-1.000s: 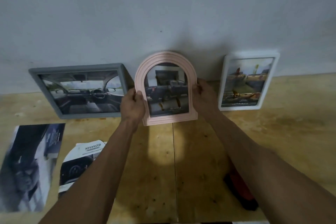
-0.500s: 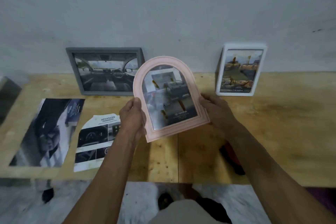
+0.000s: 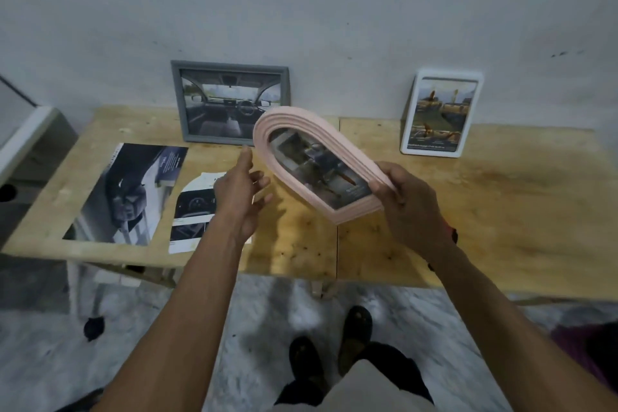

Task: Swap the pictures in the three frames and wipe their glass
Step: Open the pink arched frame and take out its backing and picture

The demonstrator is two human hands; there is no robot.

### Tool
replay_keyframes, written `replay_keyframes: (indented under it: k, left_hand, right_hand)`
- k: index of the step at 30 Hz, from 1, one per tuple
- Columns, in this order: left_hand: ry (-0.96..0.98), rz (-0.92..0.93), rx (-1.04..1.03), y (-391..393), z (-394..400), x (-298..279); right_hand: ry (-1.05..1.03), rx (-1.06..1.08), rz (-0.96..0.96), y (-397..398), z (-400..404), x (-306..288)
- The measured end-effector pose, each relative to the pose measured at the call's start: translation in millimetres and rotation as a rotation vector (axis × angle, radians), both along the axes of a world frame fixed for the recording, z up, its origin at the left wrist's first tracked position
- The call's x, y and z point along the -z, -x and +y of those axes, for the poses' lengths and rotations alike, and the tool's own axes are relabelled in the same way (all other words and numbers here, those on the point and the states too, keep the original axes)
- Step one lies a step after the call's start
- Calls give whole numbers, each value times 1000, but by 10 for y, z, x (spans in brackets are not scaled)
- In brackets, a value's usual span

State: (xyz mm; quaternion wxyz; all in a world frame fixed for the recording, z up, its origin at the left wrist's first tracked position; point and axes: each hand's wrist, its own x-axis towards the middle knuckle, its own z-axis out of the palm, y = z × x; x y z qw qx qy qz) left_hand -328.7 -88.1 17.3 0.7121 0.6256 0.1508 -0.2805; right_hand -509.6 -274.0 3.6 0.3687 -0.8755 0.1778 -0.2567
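Observation:
A pink arched frame (image 3: 294,134) with a car picture behind its glass hangs tilted above the wooden table (image 3: 501,211). My right hand (image 3: 406,201) grips its lower right edge. My left hand (image 3: 242,191) is off the frame, fingers spread, just to its left. A grey frame (image 3: 230,68) with a car-interior picture and a white frame (image 3: 441,112) lean against the wall. Two loose pictures lie at the table's left: a large dark one (image 3: 128,192) and a smaller arch-cut one (image 3: 192,211), partly under my left forearm.
A red-and-black object (image 3: 451,234) shows behind my right wrist. A grey-white cabinet (image 3: 30,140) stands left of the table. The table's front edge runs across the middle of the view, with the floor and my feet (image 3: 334,344) below it.
The pink frame was lifted from the wall and brought toward me, tilting flat. My left hand let go of it; only my right hand holds it now. My view pulled back from the table.

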Motion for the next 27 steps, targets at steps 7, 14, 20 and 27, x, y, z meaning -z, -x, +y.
replay_keyframes:
  k: [7, 14, 20, 27]
  left_hand:
    - [-58, 122, 131, -90, 119, -75]
    - [-111, 169, 182, 130, 224, 300]
    - [-140, 180, 277, 161, 231, 700]
    - [-386, 26, 340, 97, 25, 1034]
  right_hand:
    - [322, -146, -134, 250, 82, 163]
    - [-245, 131, 83, 488, 202, 345]
    - [-917, 475, 185, 318, 117, 597]
    - [-804, 483, 438, 119, -64, 1101]
